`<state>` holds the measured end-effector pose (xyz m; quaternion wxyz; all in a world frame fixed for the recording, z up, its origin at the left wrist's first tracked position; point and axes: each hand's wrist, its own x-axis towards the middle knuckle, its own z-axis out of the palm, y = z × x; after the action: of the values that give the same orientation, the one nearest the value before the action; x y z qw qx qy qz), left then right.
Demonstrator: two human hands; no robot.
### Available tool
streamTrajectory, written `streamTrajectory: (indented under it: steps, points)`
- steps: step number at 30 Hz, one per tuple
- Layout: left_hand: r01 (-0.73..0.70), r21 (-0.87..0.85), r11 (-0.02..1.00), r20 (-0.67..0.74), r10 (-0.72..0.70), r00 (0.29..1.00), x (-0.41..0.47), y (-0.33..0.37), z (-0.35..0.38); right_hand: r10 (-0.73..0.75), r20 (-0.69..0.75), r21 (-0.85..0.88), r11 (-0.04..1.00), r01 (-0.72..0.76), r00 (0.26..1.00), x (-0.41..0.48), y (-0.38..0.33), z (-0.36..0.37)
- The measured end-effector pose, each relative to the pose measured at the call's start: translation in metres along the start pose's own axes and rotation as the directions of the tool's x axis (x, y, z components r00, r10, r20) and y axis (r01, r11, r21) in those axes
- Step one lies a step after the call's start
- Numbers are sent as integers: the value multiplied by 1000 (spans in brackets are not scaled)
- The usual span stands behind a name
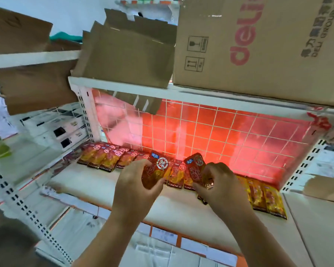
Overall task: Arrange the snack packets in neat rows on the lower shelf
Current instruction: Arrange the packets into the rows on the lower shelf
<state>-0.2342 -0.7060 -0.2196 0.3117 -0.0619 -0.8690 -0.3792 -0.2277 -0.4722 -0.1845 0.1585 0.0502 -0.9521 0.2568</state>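
Observation:
Red and orange snack packets lie in a row along the back of the white lower shelf (96, 182), several at the left (104, 157), a couple in the middle (176, 176) and several at the right (266, 197). My left hand (135, 187) grips one packet (156, 168) lifted above the shelf's middle. My right hand (218, 185) pinches another packet (196, 166) beside it, with more packets partly hidden under its fingers.
A red grid panel (220, 135) backs the shelf. The upper shelf (135, 87) just above carries an open brown carton (127, 53) and a large printed carton (258, 45). Perforated white uprights (85, 112) flank the bay. Boxed goods (62, 128) stand on the left.

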Motion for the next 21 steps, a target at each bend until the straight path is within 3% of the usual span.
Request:
streamTrajectory:
  steps: [6, 21]
  points:
    - [163, 3, 987, 38, -163, 986, 6, -49, 11, 27, 97, 18, 999, -29, 995, 28, -11, 57]
    - [303, 283, 910, 53, -331, 942, 50, -138, 39, -55, 289, 63, 997, 38, 956, 92, -24, 146]
